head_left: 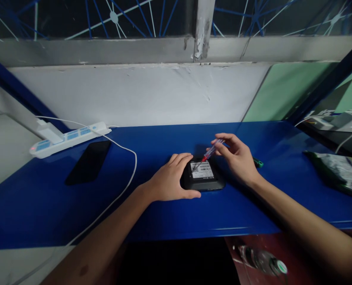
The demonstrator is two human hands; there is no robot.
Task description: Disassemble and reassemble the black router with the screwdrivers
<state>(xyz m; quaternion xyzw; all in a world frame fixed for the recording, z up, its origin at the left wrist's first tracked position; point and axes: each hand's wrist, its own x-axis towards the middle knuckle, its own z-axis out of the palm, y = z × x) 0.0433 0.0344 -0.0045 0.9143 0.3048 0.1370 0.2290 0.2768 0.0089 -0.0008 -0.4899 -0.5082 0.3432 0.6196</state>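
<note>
A black, flat box-like device [217,184] with rounded corners lies on the blue table, its white printed label [204,171] facing up. My left hand [173,178] is wrapped round the device's left side, with the thumb along the near edge and the fingers at the far edge. In my right hand [233,156] is a screwdriver [214,149] with a clear handle and a red collar. It slants down to the left, and its thin shaft reaches over the label toward the left part of the device. Whether the tip touches a screw is too small to tell.
A green-handled tool [258,162] lies partly hidden behind my right wrist. To the left are a black phone [89,163], a white power strip [72,138] and a white cable [136,158]. A plastic packet [339,174] lies at the right; a bottle [262,260] is below the table.
</note>
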